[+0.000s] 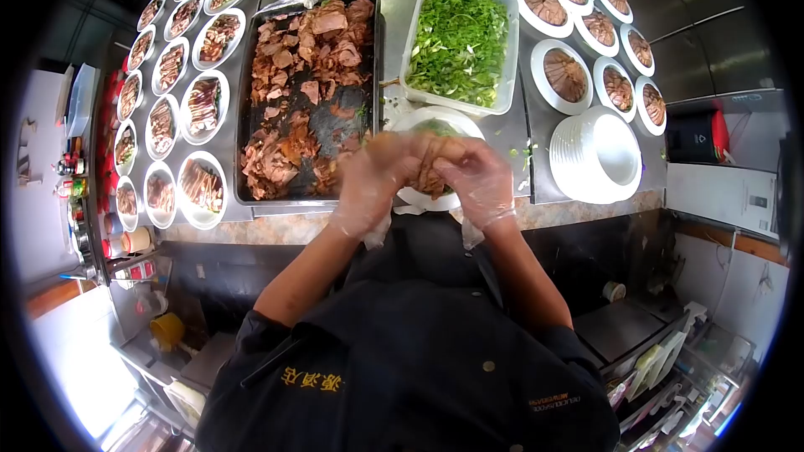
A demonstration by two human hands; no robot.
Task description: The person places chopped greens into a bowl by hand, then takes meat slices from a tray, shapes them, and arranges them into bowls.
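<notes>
Sliced brown meat (431, 169) is bunched between my hands, above a white plate (465, 121) with some greens on it. My right hand (479, 180), in a clear plastic glove, has its fingers closed on the slices. From the other side my left hand (373, 180), gloved the same way, comes up against the meat; motion smears its fingers, so their grip is unclear. Just left of it lies a black tray (310, 151) of cooked meat pieces. A clear plastic tub (458, 99) of chopped green herbs stands beyond the plate.
Rows of white plates with sliced meat fill the left side, including a near plate (203, 190). More filled plates, such as one plate (562, 75), stand at the right, behind a stack of white plates (595, 155). The counter's stone edge (218, 232) runs before me.
</notes>
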